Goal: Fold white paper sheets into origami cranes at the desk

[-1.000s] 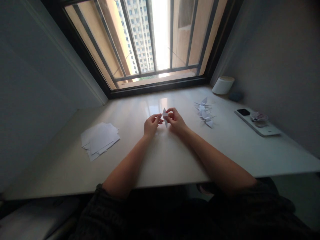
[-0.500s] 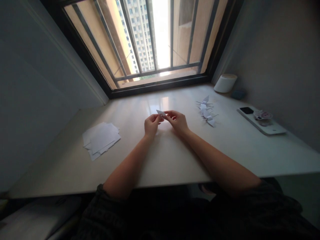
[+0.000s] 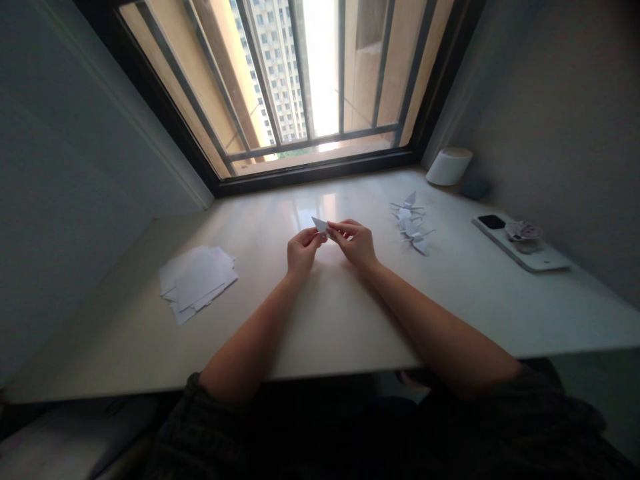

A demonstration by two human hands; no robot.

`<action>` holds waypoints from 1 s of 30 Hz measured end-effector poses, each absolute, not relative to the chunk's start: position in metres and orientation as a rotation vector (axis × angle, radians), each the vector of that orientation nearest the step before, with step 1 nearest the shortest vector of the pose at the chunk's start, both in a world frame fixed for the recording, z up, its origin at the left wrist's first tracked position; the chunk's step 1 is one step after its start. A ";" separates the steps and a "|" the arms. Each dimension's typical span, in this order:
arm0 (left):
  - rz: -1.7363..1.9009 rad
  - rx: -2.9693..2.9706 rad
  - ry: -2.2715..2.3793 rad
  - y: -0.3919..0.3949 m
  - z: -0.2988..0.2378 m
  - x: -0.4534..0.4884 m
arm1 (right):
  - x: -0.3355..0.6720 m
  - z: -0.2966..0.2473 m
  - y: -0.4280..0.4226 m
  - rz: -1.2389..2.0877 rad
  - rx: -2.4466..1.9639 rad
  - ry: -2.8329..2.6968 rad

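A small folded piece of white paper with a pointed tip is held above the middle of the table. My left hand pinches its lower left side. From the right, my right hand grips its other edge between thumb and fingers. Parts of the paper are hidden behind the fingertips. To the right of my hands, several folded paper cranes lie close together in a row. A loose stack of white paper sheets rests on the left of the table.
The pale table stands against a barred window. At the right lies a white phone with a round grip on its back. Behind it are a white cup-like object and a small dark item near the wall.
The folded paper has turned slightly, so more of its flat white face shows between my hands. The hands stay almost in place, and the camera view has shifted a little.
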State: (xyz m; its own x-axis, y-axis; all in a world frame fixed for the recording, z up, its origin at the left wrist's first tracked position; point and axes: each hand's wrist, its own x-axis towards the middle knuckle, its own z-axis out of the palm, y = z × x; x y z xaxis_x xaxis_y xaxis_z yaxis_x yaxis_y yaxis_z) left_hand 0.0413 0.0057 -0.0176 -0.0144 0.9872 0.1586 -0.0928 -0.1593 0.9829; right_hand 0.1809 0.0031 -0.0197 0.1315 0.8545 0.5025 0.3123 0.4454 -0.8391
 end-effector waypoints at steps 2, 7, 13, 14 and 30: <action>1.379 1.246 1.055 0.006 -0.018 0.042 | 0.181 -0.018 0.002 0.514 -1.122 -1.457; 1.386 1.271 1.013 0.005 -0.018 0.042 | 0.182 -0.016 0.001 0.407 -1.175 -1.504; 1.418 1.336 1.020 0.003 -0.016 0.042 | 0.183 -0.015 -0.003 0.230 -1.202 -1.619; 1.426 1.335 1.028 0.002 -0.015 0.042 | 0.183 -0.014 -0.003 0.228 -1.205 -1.624; 1.466 1.394 1.024 0.005 -0.019 0.041 | 0.181 -0.014 -0.004 0.283 -1.335 -1.611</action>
State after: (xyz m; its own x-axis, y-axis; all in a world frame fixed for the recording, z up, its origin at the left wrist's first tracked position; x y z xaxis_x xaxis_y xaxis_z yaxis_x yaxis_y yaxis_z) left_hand 0.0413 0.0052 -0.0192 -0.0209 0.9516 0.3065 -0.0402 -0.3071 0.9508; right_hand 0.1808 -0.0035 -0.0144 0.0909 0.8457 0.5259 0.6161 0.3671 -0.6969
